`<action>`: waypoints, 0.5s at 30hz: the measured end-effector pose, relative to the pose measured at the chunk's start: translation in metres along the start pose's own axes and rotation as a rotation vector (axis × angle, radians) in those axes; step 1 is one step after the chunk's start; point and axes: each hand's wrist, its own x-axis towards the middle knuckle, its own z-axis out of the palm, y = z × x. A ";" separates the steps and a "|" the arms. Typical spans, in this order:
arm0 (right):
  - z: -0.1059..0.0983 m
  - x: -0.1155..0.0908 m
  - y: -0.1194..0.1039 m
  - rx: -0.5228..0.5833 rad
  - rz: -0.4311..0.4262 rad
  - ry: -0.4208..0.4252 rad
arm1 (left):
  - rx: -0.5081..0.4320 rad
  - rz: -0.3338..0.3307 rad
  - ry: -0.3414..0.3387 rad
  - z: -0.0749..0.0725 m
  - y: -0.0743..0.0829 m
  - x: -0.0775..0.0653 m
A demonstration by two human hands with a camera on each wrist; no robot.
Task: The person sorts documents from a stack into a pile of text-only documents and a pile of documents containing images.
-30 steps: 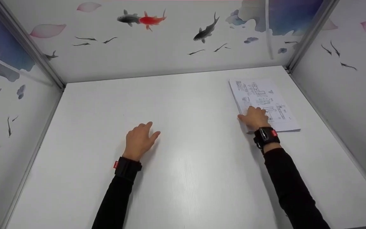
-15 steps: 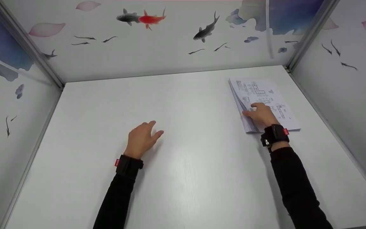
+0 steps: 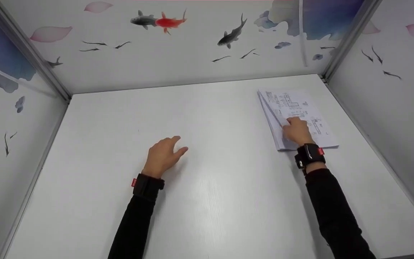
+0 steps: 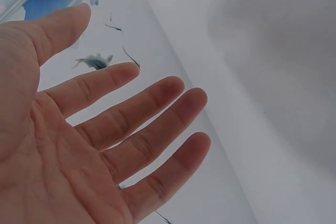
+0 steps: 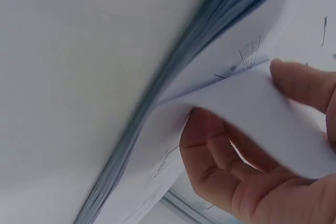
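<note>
A stack of white paper [image 3: 293,99] printed with line drawings lies at the table's right rear. My right hand [image 3: 298,131] is over its left side and pinches the lifted edge of a top sheet [image 5: 257,111]. In the right wrist view the thumb is on one face of that bent sheet and the fingers are curled behind the other. Under it, the layered edges of the stack [image 5: 181,59] show. Over the left middle of the table hovers my left hand [image 3: 162,156], fingers spread and holding nothing, its palm facing the left wrist camera.
A white table [image 3: 210,201] bears the stack. Walls painted with fish and petals [image 3: 178,64] close it in at the back, left and right, with metal posts [image 3: 45,61] at the corners.
My right hand has moved slightly right and now pinches a sheet whose left edge has been lifted and folded back from the stack. The left hand has drifted slightly to the right.
</note>
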 end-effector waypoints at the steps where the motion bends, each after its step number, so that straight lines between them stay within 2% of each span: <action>1: 0.001 -0.001 0.000 -0.011 -0.018 0.030 | 0.000 -0.001 -0.001 0.000 0.000 0.000; 5: 0.002 -0.005 0.000 -0.025 -0.055 0.085 | -0.009 -0.007 -0.014 0.000 -0.001 0.000; 10: 0.004 -0.010 -0.006 -0.017 -0.047 0.043 | -0.027 -0.011 -0.029 -0.001 -0.003 -0.001; 15: 0.014 -0.013 -0.014 -0.088 -0.024 0.001 | -0.043 -0.001 -0.042 -0.001 -0.003 -0.001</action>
